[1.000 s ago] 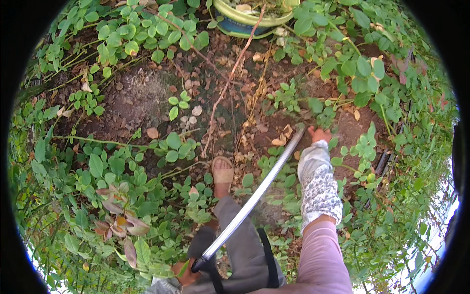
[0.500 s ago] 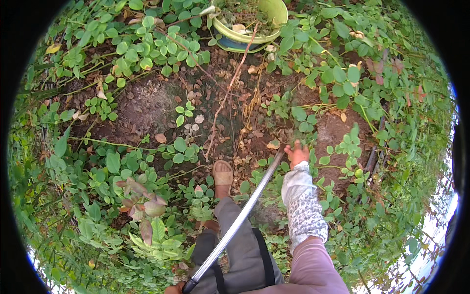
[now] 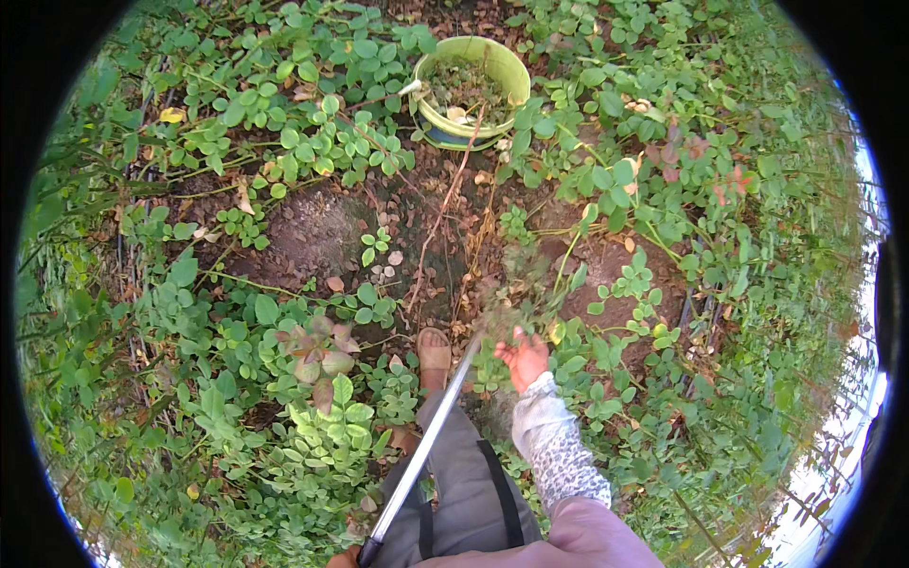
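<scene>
At the bottom edge my left hand is closed round the dark grip of a long silver metal pole. The pole slants up and away to the right; its far tip is blurred among small weeds near my foot. My right hand, in a patterned pale sleeve, is just right of that tip, fingers apart and partly curled, with nothing clearly visible in them. A smeared green tuft of weed shows just beyond the fingers. Further ahead stands a yellow-green bucket holding cut weeds and dry leaves.
Leafy low bushes crowd both sides. Between them runs a strip of brown soil strewn with dry leaves. A long reddish dry stem lies from the bucket toward my sandalled foot.
My right hand has come nearer and to the left, its fingers spreading from beside the pole tip. The view has shifted, so more of the bucket shows. The left hand keeps hold of the pole.
</scene>
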`<act>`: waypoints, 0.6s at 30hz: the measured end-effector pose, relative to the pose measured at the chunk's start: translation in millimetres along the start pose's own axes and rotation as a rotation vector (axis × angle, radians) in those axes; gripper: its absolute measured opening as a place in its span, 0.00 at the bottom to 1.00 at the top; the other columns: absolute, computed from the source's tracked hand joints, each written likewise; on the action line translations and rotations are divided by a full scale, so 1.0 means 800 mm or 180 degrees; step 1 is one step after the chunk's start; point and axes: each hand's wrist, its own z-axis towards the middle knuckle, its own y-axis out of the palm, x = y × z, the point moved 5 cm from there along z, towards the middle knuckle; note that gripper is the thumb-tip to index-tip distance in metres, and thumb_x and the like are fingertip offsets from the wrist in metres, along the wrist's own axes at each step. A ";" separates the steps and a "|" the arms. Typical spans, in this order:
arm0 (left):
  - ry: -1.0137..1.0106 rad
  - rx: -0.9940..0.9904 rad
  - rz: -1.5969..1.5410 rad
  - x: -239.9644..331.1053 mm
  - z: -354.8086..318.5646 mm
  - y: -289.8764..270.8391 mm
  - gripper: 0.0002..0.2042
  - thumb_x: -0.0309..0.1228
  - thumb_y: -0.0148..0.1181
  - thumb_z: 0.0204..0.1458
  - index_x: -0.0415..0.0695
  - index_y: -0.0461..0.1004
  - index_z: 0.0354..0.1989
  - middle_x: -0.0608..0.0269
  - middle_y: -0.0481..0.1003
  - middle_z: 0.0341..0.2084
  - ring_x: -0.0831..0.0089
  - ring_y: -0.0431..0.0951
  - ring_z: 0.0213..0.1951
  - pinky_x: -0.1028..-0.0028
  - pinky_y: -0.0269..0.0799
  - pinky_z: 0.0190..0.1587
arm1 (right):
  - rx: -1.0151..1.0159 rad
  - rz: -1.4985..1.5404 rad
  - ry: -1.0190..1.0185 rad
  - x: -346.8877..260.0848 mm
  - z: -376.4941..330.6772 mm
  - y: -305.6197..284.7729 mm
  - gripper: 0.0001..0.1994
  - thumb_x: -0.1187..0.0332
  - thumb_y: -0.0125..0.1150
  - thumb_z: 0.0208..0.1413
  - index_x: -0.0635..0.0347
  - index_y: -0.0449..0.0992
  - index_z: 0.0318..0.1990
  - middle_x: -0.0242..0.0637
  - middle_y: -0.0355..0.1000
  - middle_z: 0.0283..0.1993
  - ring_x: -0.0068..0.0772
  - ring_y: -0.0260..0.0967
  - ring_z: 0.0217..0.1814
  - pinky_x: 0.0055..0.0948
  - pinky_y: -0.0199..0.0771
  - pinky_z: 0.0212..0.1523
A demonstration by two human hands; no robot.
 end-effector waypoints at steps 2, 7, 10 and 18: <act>-0.0119 0.0041 0.0007 -0.001 -0.009 0.005 0.21 0.46 0.71 0.31 0.46 0.76 0.31 0.55 0.75 0.22 0.59 0.75 0.25 0.64 0.70 0.32 | -0.0291 0.0046 0.0019 0.004 -0.029 0.008 0.44 0.71 0.59 0.57 0.70 0.28 0.66 0.48 0.64 0.45 0.40 0.71 0.29 0.38 0.78 0.28; -0.0315 0.0524 0.0098 0.004 -0.032 0.006 0.22 0.47 0.70 0.32 0.45 0.76 0.32 0.52 0.76 0.24 0.57 0.78 0.28 0.63 0.72 0.33 | -0.0562 0.0092 0.0353 0.022 -0.124 0.026 0.41 0.71 0.61 0.55 0.71 0.33 0.64 0.47 0.64 0.42 0.44 0.71 0.28 0.42 0.77 0.28; -0.0321 0.0617 0.0238 -0.007 -0.036 0.004 0.22 0.48 0.69 0.33 0.45 0.76 0.33 0.50 0.77 0.26 0.53 0.78 0.30 0.61 0.72 0.35 | -0.0642 0.0358 0.0354 0.020 -0.177 0.040 0.31 0.71 0.62 0.55 0.69 0.45 0.57 0.46 0.64 0.40 0.47 0.72 0.29 0.45 0.77 0.28; -0.0324 0.1148 0.0341 -0.029 -0.062 0.015 0.25 0.51 0.69 0.29 0.46 0.76 0.32 0.48 0.77 0.23 0.51 0.79 0.30 0.57 0.73 0.34 | -0.1617 0.0476 0.0449 0.023 -0.300 0.070 0.12 0.70 0.59 0.57 0.65 0.62 0.41 0.43 0.68 0.37 0.42 0.73 0.27 0.37 0.80 0.27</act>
